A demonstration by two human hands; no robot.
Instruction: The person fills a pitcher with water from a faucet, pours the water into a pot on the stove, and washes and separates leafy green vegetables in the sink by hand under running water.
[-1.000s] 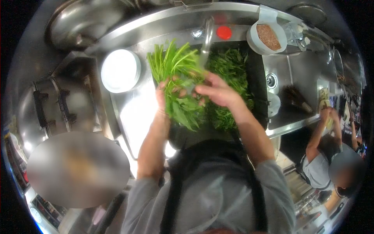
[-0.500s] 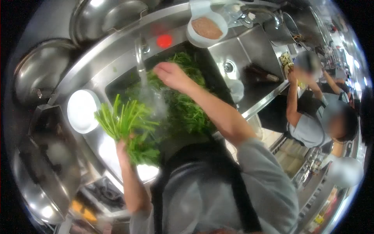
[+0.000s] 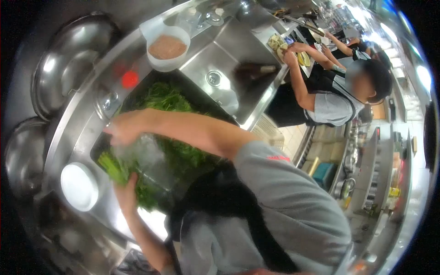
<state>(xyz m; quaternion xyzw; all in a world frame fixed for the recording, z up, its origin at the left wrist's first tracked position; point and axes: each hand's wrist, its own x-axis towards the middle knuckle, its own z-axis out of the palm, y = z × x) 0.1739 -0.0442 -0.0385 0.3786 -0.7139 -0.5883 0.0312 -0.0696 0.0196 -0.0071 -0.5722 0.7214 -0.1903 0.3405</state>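
Note:
My left hand (image 3: pixel 125 190) is closed around a bunch of leafy greens (image 3: pixel 112 168), its pale green stems pointing up and left at the sink's left side. My right hand (image 3: pixel 124 128) is just above the stems, beside the tap (image 3: pixel 107 101), and hides its spout. The right fingers look curled together; what they hold, if anything, is hidden. Splashing water (image 3: pixel 149 156) runs below that hand. More loose greens (image 3: pixel 167 98) float in the dark, water-filled sink basin (image 3: pixel 142 82), partly covered by my right forearm.
A white dipper (image 3: pixel 167 48) with brownish-pink contents stands on the back ledge near a red round object (image 3: pixel 130 79). A white round container (image 3: pixel 79 186) is on the left. Right of the basin lies a second steel sink (image 3: pixel 224 55). Co-workers (image 3: pixel 337 96) stand farther right.
My view has turned right. My right hand has come left, over beside the tap and the stems. The bunch in my left hand has gone lower, towards the water.

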